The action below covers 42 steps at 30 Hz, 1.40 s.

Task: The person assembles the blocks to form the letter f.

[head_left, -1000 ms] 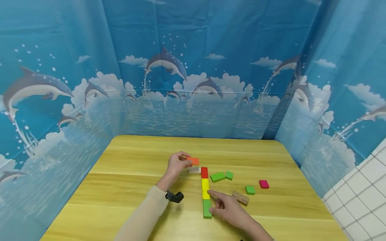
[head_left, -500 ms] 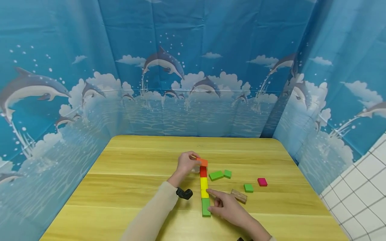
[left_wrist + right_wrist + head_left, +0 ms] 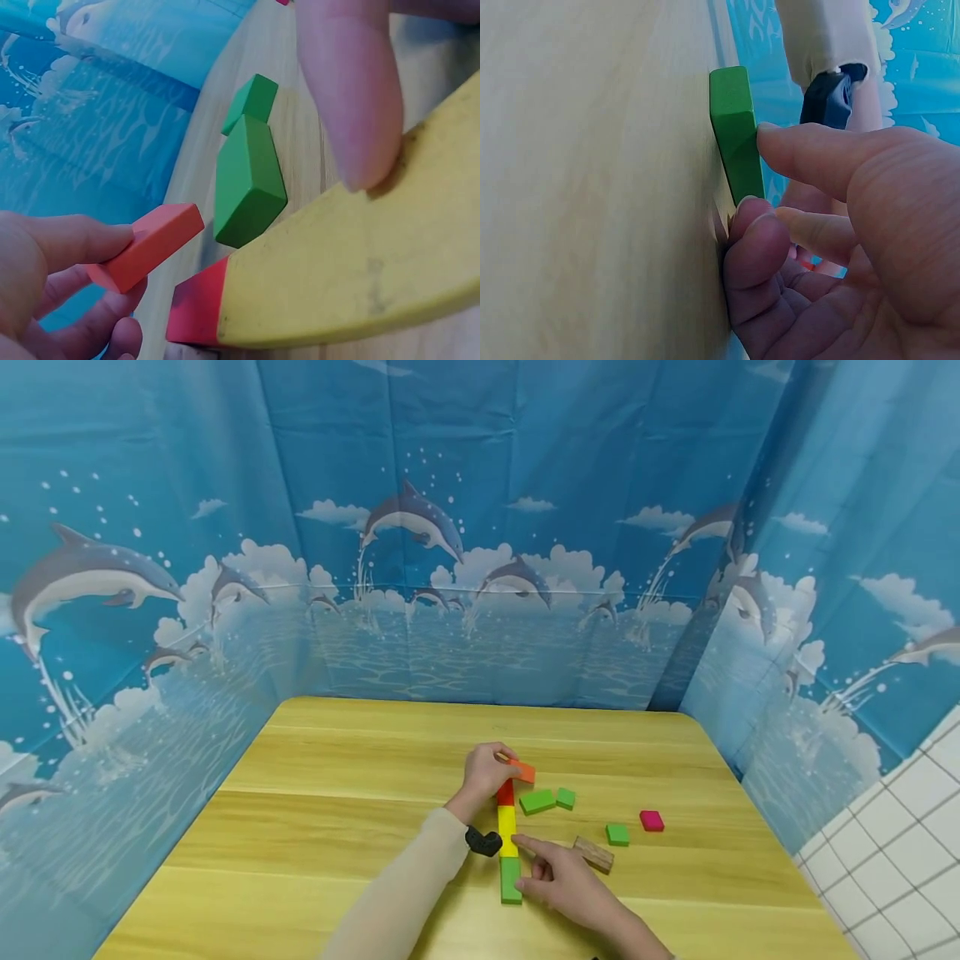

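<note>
My left hand point(image 3: 483, 772) pinches an orange block point(image 3: 161, 244) between thumb and fingers, just above the far end of a line of blocks. That line runs toward me: a red block point(image 3: 506, 792), a yellow stretch point(image 3: 507, 822), then a green block point(image 3: 510, 885). My right hand point(image 3: 570, 883) lies to the right of the line. Its extended index finger touches the yellow part, and its thumb rests against the green block, while the other fingers are bent. A pale block point(image 3: 186, 352) shows only as a sliver beside the red one; the head view hides it behind my left hand.
Right of the line lie a long green block point(image 3: 537, 802) and a small green one point(image 3: 566, 798). Farther right are another small green block point(image 3: 617, 835), a brown wooden block point(image 3: 593, 855) and a magenta block point(image 3: 652, 821). A dolphin-print curtain point(image 3: 480, 643) stands behind the table.
My left hand has carried the orange block rightward, from left of the red block to over its far right side, covering the pale block. My right hand has stayed in place.
</note>
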Tool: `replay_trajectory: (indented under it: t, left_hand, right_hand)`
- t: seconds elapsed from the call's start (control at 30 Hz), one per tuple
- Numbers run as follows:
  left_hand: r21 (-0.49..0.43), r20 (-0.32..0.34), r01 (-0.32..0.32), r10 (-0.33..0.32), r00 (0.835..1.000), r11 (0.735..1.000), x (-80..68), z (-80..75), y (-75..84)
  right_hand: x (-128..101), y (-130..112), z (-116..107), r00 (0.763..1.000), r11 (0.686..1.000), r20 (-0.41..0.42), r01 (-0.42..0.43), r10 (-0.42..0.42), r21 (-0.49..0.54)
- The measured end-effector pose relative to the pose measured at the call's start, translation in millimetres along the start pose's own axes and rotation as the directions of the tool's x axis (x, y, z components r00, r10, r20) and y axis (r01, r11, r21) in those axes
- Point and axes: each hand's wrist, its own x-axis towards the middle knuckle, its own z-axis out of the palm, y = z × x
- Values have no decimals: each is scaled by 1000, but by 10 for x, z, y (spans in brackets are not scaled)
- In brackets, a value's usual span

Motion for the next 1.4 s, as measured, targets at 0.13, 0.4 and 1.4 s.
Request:
replay_trajectory:
  t: [0.13,0.4,1.4]
  left_hand:
    - [46,-23,18,-17,1000,999,39,70,-23]
    - [92,-1,21,-21,1000,996,73,149,-41]
    - [341,133,-22,-25,991,940,112,84,-86]
  right_hand:
    - [-3,3,14,1000,1000,-3,8,-8,-1]
    - [-15,-3,15,1000,1000,-3,4,-4,-2]
    - [-55,-35,-38,1000,1000,16,-19,19,-2]
